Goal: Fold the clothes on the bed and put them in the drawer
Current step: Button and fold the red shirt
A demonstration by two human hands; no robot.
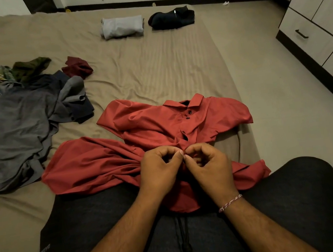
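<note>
A red button-up shirt (153, 128) lies spread and rumpled on the tan bed (152, 63) in front of my crossed legs, collar pointing away from me. My left hand (159, 170) and my right hand (206, 163) meet at the shirt's front placket, low on the row of dark buttons. Both hands pinch the fabric there with curled fingers and thumbs. The spot they pinch is hidden by the fingers. The shirt's lower hem drapes onto my lap.
A heap of unfolded clothes (13, 118), grey, plaid, olive and maroon, covers the bed's left side. A folded light grey garment (122, 26) and a folded black garment (171, 18) sit at the far edge. White drawers (308, 37) with dark handles stand at the right across the floor.
</note>
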